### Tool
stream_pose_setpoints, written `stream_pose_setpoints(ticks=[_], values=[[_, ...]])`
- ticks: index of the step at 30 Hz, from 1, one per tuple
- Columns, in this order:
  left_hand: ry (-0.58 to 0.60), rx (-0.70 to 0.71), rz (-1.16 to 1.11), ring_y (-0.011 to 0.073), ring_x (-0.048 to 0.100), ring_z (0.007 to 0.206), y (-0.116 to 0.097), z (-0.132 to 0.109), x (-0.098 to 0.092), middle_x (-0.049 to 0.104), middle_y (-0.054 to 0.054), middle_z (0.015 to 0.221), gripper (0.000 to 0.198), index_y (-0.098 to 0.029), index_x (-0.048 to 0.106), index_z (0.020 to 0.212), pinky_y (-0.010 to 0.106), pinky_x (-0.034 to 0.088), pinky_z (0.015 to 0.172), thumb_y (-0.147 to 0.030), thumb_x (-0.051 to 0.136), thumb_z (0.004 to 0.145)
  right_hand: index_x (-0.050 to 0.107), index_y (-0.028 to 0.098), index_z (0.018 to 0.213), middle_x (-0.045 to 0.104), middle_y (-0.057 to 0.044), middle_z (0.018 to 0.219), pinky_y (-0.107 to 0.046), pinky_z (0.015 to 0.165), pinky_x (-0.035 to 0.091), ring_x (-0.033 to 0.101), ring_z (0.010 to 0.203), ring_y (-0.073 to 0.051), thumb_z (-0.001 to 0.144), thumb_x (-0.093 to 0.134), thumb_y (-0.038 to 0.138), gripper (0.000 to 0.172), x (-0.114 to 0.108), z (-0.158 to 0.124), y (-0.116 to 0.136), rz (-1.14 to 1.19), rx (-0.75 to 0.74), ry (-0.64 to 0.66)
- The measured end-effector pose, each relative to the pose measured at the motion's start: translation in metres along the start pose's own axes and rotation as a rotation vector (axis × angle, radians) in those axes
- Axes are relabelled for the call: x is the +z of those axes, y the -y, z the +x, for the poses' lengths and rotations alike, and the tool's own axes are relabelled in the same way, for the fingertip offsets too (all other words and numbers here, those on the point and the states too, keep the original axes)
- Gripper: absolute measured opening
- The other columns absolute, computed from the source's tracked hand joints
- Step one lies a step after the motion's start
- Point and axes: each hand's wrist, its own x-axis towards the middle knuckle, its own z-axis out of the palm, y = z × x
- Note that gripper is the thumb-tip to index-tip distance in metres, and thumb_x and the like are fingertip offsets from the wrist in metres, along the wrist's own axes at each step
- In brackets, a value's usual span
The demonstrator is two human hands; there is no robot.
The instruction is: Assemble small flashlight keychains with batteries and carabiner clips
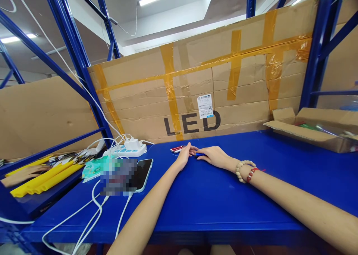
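Note:
My right hand (216,156) is closed on a slim blue pen (199,155), pinched between thumb and fingertips just above the blue tabletop. Beside it rests my left hand (187,156), edge down on the table, thumb and fingers apart and loosely curved toward the pen. Several red and white pens (177,149) lie together just left of my left hand; their right ends are partly hidden behind it. A beaded bracelet (239,170) and a red string bracelet (251,174) circle my right wrist.
A phone (144,174) lies left on the blue table (223,202), near white cables and a power strip (140,150). An open carton (316,135) stands at right. A cardboard panel (195,83) closes the back. Far left, another person's hand (26,174) is by yellow strips (56,178).

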Motion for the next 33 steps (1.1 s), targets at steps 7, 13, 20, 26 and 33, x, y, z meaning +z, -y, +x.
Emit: stream_pose_setpoints(ticks=[7,13,20,26,33], values=[[-0.017,-0.001,-0.003,0.0145,0.055,0.072,-0.001,-0.001,0.001,0.064,0.005,0.075,0.05,-0.015,0.066,0.073,0.024,0.039,0.067,-0.049,0.032,0.086,0.055,0.023,0.116,0.066,-0.006,0.108,-0.031,0.072,0.046,0.063,0.092,-0.024,0.09,0.038,0.041,0.036,0.0,-0.001,0.001,0.014,0.012,0.0],[-0.012,0.007,-0.01,0.0148,0.056,0.071,-0.001,-0.001,0.001,0.064,0.005,0.072,0.051,-0.015,0.066,0.071,0.025,0.04,0.068,-0.051,0.032,0.085,0.058,0.023,0.111,0.067,-0.006,0.104,-0.03,0.072,0.045,0.063,0.091,-0.023,0.09,0.038,0.041,0.034,-0.003,-0.002,0.003,0.013,0.007,0.0],[-0.002,0.008,-0.001,0.0152,0.056,0.071,0.0,-0.001,0.001,0.064,0.005,0.072,0.052,-0.015,0.066,0.073,0.026,0.04,0.069,-0.051,0.031,0.085,0.063,0.022,0.102,0.068,-0.005,0.095,-0.028,0.068,0.043,0.063,0.084,-0.021,0.09,0.038,0.041,0.033,-0.001,0.0,0.001,-0.019,-0.002,-0.015],[-0.011,0.01,0.061,0.0153,0.056,0.072,-0.001,-0.001,0.001,0.065,0.006,0.077,0.053,-0.014,0.066,0.078,0.027,0.041,0.07,-0.047,0.025,0.088,0.06,0.023,0.108,0.066,-0.005,0.104,-0.032,0.075,0.045,0.061,0.093,-0.023,0.089,0.04,0.041,0.033,0.0,-0.002,0.0,0.063,0.012,-0.015],[0.041,0.193,0.302,0.0172,0.056,0.085,-0.001,-0.007,0.001,0.065,0.006,0.094,0.031,-0.015,0.064,0.092,0.027,0.041,0.077,-0.038,0.046,0.083,0.052,0.019,0.117,0.059,-0.009,0.118,-0.036,0.089,0.042,0.055,0.106,-0.022,0.084,0.047,0.036,0.037,0.012,0.001,-0.006,0.329,0.018,-0.071]])
